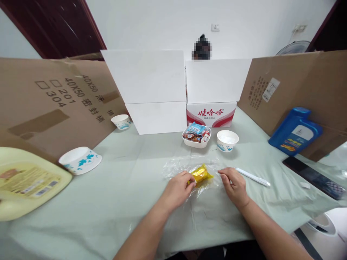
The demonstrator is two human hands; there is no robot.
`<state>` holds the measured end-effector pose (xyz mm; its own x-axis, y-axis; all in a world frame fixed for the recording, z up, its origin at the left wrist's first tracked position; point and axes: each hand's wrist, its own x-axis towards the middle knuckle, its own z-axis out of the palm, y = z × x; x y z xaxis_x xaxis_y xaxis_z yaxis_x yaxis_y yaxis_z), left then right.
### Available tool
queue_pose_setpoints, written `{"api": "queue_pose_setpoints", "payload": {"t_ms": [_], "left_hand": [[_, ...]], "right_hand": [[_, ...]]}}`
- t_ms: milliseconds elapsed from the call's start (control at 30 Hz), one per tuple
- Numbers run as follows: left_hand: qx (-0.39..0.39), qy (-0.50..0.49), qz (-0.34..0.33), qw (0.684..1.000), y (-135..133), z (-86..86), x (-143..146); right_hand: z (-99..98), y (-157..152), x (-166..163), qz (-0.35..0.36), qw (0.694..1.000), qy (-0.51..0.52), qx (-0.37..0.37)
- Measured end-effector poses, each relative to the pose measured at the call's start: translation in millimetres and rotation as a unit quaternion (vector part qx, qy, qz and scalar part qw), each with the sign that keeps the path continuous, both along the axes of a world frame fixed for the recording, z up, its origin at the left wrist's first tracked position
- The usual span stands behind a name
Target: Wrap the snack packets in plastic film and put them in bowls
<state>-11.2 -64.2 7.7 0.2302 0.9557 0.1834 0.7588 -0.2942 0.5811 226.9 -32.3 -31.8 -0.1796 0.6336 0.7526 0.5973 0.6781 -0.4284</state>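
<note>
A small packet in shiny yellow wrapping (201, 174) lies on a crumpled sheet of clear plastic film (173, 167) near the table's front. My left hand (179, 188) is closed on the packet's left end, thumb and fingers pinched together. To the right of the packet, my right hand (234, 186) is closed in a pinch at the film's right edge, apart from the packet. Just beyond that hand lies a white pen-like stick (253, 177). Behind the film stand a white tub of wrapped snacks (197, 144) and a white paper bowl with blue print (227, 141).
Two paper bowls lie at left, one tipped (81, 161) and one farther back (120, 122). A yellow jug (29, 187) stands front left. A blue bottle (295, 133) and a phone (314, 177) are at right. Cardboard (54, 104) and white box panels (157, 115) border the table.
</note>
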Motion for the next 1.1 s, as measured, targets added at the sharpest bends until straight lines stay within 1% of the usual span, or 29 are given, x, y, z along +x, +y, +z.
{"api": "queue_pose_setpoints", "payload": {"t_ms": [100, 167, 233, 300, 333, 400, 467, 533, 567, 600, 667, 767, 833, 867, 933, 1000, 1067, 1100], "left_hand": [[-0.047, 0.011, 0.017, 0.999, -1.7, -0.4, 1.2], [-0.043, 0.029, 0.012, 0.999, -3.3, -2.0, 3.4], [-0.019, 0.048, -0.002, 0.999, -5.7, -3.4, 6.0], [-0.005, 0.056, -0.023, 0.998, -7.7, -4.1, 7.8], [-0.008, 0.053, -0.034, 0.998, -8.1, -4.2, 8.1], [-0.020, 0.035, -0.039, 0.998, -6.7, -5.3, 6.9], [-0.029, 0.026, -0.001, 0.999, -2.8, -8.2, 4.0], [-0.035, 0.038, 0.046, 0.998, 2.4, -12.9, 0.4], [-0.039, 0.048, 0.063, 0.996, 4.9, -15.2, -1.1], [-0.042, 0.058, 0.074, 0.995, 7.1, -17.0, -2.3], [-0.048, 0.070, 0.082, 0.993, 9.8, -18.3, -3.7], [-0.072, 0.082, 0.076, 0.991, 10.5, -14.4, -4.0], [-0.085, 0.093, 0.066, 0.990, 10.3, -11.3, -4.6], [-0.087, 0.097, 0.063, 0.989, 10.4, -10.6, -5.1], [-0.088, 0.102, 0.058, 0.989, 11.1, -10.8, -6.8], [-0.092, 0.099, 0.054, 0.989, 12.1, -12.1, -8.7], [-0.097, 0.094, 0.048, 0.990, 12.7, -12.2, -10.5], [-0.098, 0.091, 0.042, 0.990, 12.7, -11.3, -11.2]], "right_hand": [[2.4, -0.5, 3.6, -0.012, 0.999, 0.026, -0.021], [10.4, 0.4, 3.6, -0.034, 0.999, 0.022, -0.003], [21.9, 1.8, 0.3, -0.039, 0.999, 0.000, 0.022], [32.3, 3.7, -6.8, 0.001, 0.998, -0.057, 0.012], [35.7, 5.3, -11.5, 0.033, 0.994, -0.100, -0.009], [37.8, 10.1, -21.7, 0.093, 0.974, -0.194, -0.067], [35.9, 17.8, -30.7, 0.131, 0.946, -0.271, -0.120], [35.2, 28.6, -36.6, 0.156, 0.925, -0.310, -0.154], [37.1, 35.3, -38.5, 0.162, 0.922, -0.313, -0.162], [40.9, 42.9, -40.1, 0.162, 0.924, -0.306, -0.161], [54.3, 61.4, -44.2, 0.135, 0.947, -0.263, -0.128], [82.0, 96.9, -56.7, 0.055, 0.980, -0.187, -0.033], [97.0, 123.5, -69.1, -0.010, 0.984, -0.179, 0.018], [101.6, 136.3, -75.4, -0.044, 0.979, -0.197, 0.025], [104.4, 158.2, -86.7, -0.092, 0.961, -0.262, -0.002], [100.1, 171.1, -94.1, -0.110, 0.940, -0.319, -0.045], [92.1, 171.5, -97.0, -0.121, 0.932, -0.335, -0.063], [87.5, 166.5, -96.7, -0.124, 0.936, -0.327, -0.051]]}}
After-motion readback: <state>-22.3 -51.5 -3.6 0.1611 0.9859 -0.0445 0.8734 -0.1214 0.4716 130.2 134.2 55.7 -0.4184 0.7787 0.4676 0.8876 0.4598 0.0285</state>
